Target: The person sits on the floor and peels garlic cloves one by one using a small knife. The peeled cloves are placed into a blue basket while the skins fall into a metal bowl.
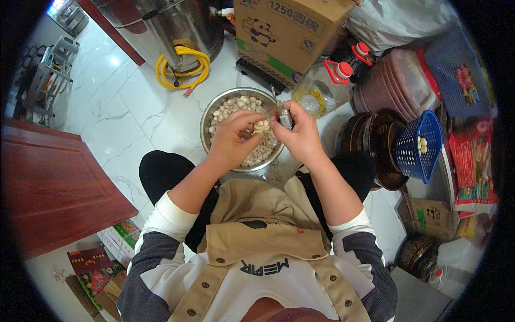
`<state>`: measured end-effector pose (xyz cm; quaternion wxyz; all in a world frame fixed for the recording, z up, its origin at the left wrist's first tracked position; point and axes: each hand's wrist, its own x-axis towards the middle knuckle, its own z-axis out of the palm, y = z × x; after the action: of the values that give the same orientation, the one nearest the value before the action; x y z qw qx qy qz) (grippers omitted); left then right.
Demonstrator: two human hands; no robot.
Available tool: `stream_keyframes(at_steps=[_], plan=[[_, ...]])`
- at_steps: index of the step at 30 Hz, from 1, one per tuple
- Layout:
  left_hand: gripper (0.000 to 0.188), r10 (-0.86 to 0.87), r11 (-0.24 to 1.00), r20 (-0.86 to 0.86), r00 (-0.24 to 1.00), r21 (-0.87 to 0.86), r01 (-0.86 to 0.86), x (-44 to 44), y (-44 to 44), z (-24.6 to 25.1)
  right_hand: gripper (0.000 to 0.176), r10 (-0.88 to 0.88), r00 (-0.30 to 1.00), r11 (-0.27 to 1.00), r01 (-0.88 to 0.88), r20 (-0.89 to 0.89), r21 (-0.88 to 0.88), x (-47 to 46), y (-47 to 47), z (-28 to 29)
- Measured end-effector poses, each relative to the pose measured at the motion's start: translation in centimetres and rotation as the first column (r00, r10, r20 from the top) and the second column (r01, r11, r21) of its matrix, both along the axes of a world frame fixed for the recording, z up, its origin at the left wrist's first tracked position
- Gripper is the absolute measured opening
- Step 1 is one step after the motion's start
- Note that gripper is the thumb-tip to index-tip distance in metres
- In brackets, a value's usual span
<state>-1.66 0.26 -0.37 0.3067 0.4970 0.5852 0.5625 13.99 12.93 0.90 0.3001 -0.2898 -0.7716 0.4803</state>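
Note:
A stainless steel basin (257,169) sits on the floor between my knees. Whole garlic bulbs (240,103) fill its far part, and loose cloves or skins (257,157) lie in the near part. Above it, my left hand (232,139) pinches a partly opened garlic bulb (262,126) between thumb and fingers. My right hand (304,135) grips a small tool with a grey, shiny handle (285,118); its working end is not clear. The right thumb is close against the bulb. To my right, a blue perforated plastic basket (411,161) holds several peeled cloves (422,145).
Beneath the basket stand brown glazed pots (384,149). Beyond the basin are a cardboard box (281,40), a clear plastic jug (322,88) with a red cap, and a coiled yellow hose (203,60). A red-brown wooden door (60,181) is at the left.

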Motion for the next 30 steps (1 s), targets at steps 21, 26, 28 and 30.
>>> stream_keyframes(at_steps=[21, 26, 28, 30], plan=[[0.040, -0.009, 1.000, 0.542, 0.840, 0.021, -0.002, -1.1, 0.8, -2.1, 0.028, 0.008, 0.989, 0.998, 0.000, 0.146, -0.056, -0.1, 0.0, -0.6], [0.039, 0.109, 0.994, 0.454, 0.884, -0.034, -0.105, -0.6, 0.6, -1.2, 0.036, 0.113, 0.989, 0.925, -0.140, 0.097, 0.354, 0.7, -0.4, 0.5], [0.041, 0.131, 0.991, 0.409, 0.903, -0.040, -0.126, -0.6, 0.5, -0.9, 0.031, 0.154, 0.977, 0.887, -0.202, 0.146, 0.416, 0.9, -0.9, 1.1], [0.042, 0.168, 0.985, 0.291, 0.942, -0.025, -0.168, -0.7, 0.3, -0.9, 0.028, 0.168, 0.969, 0.871, -0.233, 0.183, 0.432, 0.8, -1.4, 1.7]])
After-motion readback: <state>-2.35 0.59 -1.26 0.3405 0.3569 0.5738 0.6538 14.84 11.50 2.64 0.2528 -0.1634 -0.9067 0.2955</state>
